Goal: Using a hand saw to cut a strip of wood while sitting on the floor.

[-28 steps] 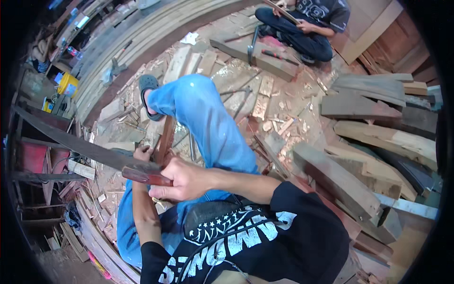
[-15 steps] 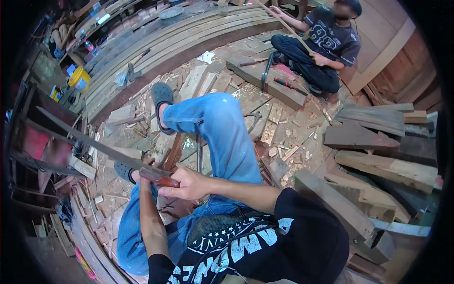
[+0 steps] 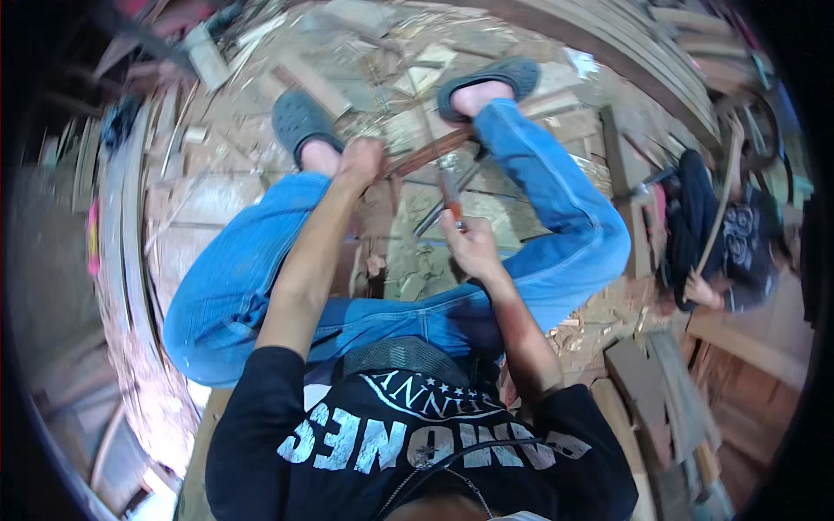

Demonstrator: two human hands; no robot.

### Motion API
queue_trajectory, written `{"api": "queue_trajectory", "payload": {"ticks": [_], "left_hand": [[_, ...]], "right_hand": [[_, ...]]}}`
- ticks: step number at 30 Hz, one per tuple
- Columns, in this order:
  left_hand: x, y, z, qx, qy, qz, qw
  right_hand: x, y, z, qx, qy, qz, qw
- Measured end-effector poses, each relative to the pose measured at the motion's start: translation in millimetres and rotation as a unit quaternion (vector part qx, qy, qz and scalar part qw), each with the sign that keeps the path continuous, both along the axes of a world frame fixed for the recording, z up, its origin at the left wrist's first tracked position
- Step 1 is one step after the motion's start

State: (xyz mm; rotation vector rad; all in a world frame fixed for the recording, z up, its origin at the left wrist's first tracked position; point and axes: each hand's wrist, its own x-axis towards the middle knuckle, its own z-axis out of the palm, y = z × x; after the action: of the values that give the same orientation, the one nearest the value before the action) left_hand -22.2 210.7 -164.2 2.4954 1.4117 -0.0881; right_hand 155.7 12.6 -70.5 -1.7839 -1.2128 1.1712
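Observation:
My right hand [image 3: 474, 248] is closed round the brown handle of a handsaw [image 3: 451, 193]. Its long thin blade runs away from me between my feet and is seen nearly edge-on, crossing a reddish-brown wooden strip [image 3: 415, 159]. Whether the blade touches the strip I cannot tell. My left hand [image 3: 361, 160] is closed at the strip's left end, beside my left ankle; its fingers are partly hidden and blurred. The strip's other end lies by my right clog [image 3: 495, 85]. A metal bar [image 3: 432, 219] lies on the floor just left of the saw handle.
My left clog [image 3: 304, 122] stands beyond my left hand. Wood scraps and chips cover the floor. Long beams [image 3: 643, 52] lie at the far right. A co-worker [image 3: 749, 239] sits at the right with a long thin stick [image 3: 723, 204]. Timber offcuts [image 3: 638, 391] are stacked at the lower right.
My view has swung round to the left. The hands, which were together at the saw handle, are now apart: the left at the wooden strip, the right with the saw lowered between my feet.

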Motion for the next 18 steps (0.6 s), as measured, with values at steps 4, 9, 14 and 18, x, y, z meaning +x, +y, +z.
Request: {"api": "queue_trajectory", "payload": {"ticks": [4, 9, 14, 18], "left_hand": [[3, 2, -1, -0.085, 0.009, 0.045, 0.995], [10, 10, -6, -0.088, 0.026, 0.089, 0.992], [10, 15, -14, -0.065, 0.016, 0.119, 0.991], [16, 15, 1, -0.071, 0.047, 0.125, 0.989]], "right_hand": [[-2, 5, -42, -0.068, 0.193, -0.054, 0.977], [-9, 11, -53, -0.066, 0.190, -0.063, 0.978], [-12, 21, -58, -0.109, 0.239, -0.055, 0.963], [-12, 26, -63, -0.115, 0.223, -0.048, 0.967]]}}
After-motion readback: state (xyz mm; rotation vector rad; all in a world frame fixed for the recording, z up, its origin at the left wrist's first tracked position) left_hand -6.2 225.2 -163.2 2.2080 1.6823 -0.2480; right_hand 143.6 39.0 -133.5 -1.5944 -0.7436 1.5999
